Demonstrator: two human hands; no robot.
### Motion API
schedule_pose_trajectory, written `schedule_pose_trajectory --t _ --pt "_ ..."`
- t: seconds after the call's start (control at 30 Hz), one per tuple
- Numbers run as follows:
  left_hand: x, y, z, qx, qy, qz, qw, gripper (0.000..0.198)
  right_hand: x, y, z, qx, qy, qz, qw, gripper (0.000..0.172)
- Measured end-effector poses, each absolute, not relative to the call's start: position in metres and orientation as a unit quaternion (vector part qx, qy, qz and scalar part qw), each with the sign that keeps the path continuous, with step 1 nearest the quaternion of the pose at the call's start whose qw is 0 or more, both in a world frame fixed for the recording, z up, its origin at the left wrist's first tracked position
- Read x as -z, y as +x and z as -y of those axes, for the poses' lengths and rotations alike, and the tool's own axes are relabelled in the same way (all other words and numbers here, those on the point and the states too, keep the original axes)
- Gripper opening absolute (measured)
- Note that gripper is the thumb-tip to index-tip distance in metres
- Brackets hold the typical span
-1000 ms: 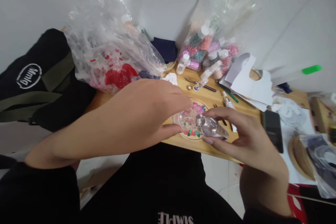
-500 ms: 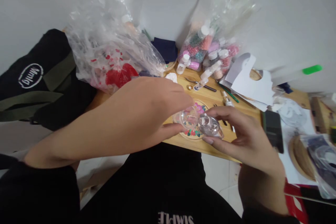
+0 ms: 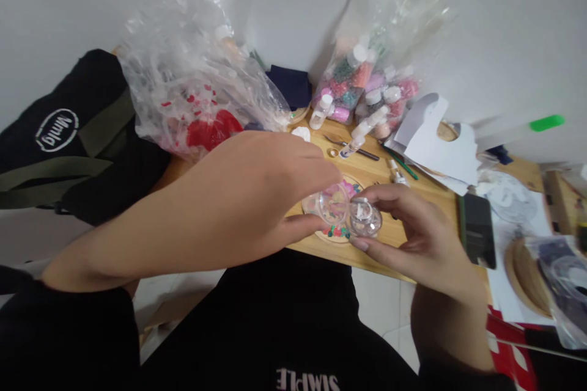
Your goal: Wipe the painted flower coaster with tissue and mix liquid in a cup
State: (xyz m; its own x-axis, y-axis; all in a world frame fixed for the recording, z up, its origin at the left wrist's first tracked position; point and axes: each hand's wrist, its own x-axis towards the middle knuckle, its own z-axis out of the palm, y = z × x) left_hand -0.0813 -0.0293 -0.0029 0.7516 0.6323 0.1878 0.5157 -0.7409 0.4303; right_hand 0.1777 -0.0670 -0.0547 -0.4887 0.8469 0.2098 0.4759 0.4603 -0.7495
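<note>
My left hand (image 3: 284, 186) pinches a clear, round, open plastic cup (image 3: 333, 204), its mouth turned toward the right. Between the thumb and fingers of my right hand (image 3: 410, 232) sits a small clear rounded bottle (image 3: 365, 218) with pale bits showing in it. The bottle is tipped, and its side is right beside the cup's rim; I cannot tell whether they touch. Beneath both lies a round disc with pink, red and green flower decoration (image 3: 337, 231), partly covered by my hands and the cup.
Behind my hands are tweezers (image 3: 353, 148), small white-capped bottles (image 3: 321, 111) and a green pen (image 3: 403, 163). Plastic bags with bottles of coloured beads (image 3: 342, 82) lean on the wall. Cut white paper (image 3: 424, 140), a phone (image 3: 479, 229) and a wooden ring (image 3: 527, 275) lie right. A black bag (image 3: 87, 134) is left.
My right hand has turned the small bottle slightly and shifted a little to the left, nearer the cup. My left hand keeps its hold on the cup, almost still.
</note>
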Motion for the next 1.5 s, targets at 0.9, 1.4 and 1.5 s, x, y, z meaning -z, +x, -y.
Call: schedule_pose_trajectory --t 0.9,1.4,1.5 --pt "0.0034 -0.0817 0.0303 -0.153 0.923 -0.311 0.168 0.016 0.0556 0.1792 0.0656 -0.306 -0.398 0.812 0.298 0.038" --pt "0.0047 -0.0812 0.0308 -0.170 0.928 -0.296 0.149 0.014 0.0578 0.1824 0.0678 -0.317 -0.390 0.810 0.302 0.042" --pt "0.0068 -0.0807 0.0307 -0.191 0.925 -0.293 0.147 0.013 0.0583 0.1827 0.0682 -0.318 -0.389 0.809 0.305 0.041"
